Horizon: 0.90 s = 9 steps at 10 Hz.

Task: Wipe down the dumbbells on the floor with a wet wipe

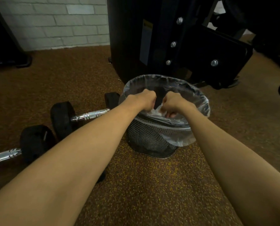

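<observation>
Both hands met over the lined bin, clenched on a white wipe.

We held our left hand (145, 99) and right hand (172, 103) over the bin (152, 137), fingers curled around the crumpled wipe (158, 109) between them. Two dumbbells (62, 118) lay on the speckled floor (144, 185), just left of the bin.

Dumbbells (62, 119) L of bin (152, 137) — machine (168, 38) behind bin.
</observation>
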Each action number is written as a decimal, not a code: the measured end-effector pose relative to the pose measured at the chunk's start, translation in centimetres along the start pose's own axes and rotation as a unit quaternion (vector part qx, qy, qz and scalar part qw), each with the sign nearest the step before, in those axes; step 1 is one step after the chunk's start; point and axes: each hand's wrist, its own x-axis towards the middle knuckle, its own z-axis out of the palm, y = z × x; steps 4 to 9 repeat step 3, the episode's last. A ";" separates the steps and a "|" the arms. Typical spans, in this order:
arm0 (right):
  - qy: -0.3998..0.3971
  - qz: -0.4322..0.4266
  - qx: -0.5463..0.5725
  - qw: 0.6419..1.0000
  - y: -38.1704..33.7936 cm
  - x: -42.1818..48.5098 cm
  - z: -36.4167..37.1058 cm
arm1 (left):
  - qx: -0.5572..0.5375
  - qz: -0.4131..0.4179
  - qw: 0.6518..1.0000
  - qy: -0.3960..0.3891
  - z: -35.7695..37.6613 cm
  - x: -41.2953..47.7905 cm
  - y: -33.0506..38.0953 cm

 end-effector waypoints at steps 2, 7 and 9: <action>-0.046 0.011 -0.083 0.995 -0.2 0.8 0.8 | 0.035 -0.028 0.998 -0.046 0.9 0.5 -0.1; -0.024 0.015 -0.112 0.993 0.1 0.9 0.7 | -0.006 -0.023 1.000 0.008 0.7 0.7 0.0; -0.024 0.015 -0.112 0.993 0.1 0.9 0.7 | -0.006 -0.023 1.000 0.008 0.7 0.7 0.0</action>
